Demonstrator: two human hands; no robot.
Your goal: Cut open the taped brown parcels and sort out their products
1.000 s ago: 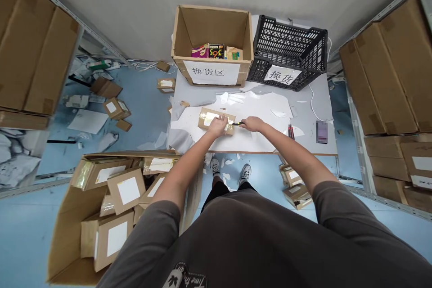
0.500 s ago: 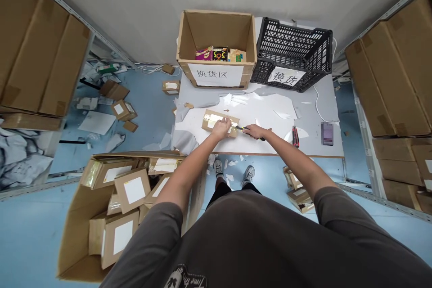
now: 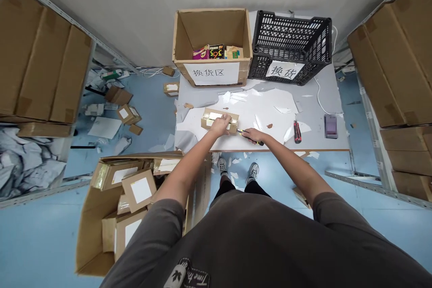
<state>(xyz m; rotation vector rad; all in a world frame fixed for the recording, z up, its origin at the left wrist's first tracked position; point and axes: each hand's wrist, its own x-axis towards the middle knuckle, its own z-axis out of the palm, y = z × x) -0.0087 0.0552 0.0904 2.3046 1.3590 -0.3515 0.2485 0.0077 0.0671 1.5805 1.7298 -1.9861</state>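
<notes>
A small taped cardboard box (image 3: 206,122) with a white label lies near the front edge of the white table. My left hand (image 3: 221,126) grips it from above, fingers bent over the top near its right end. A dark slit shows along the top beside the label. In my right hand (image 3: 254,135) is a box cutter (image 3: 259,142) with a black and yellow handle, its fingers wrapped round it. The cutter's tip points at the box's lower right corner; I cannot tell whether it touches. Farther right lies a red and black box cutter (image 3: 297,132).
Behind stand an open carton (image 3: 211,75) holding several small packages and a black plastic crate (image 3: 293,49). Paper scraps (image 3: 236,96) litter the table (image 3: 313,103). A phone (image 3: 331,126) lies at right. A large carton of boxes (image 3: 88,220) stands at lower left, between shelves.
The cutter has come down and slightly back from the right end of the box. My left hand stays on the box, and the dark slit on top shows more plainly. The view has shifted slightly.
</notes>
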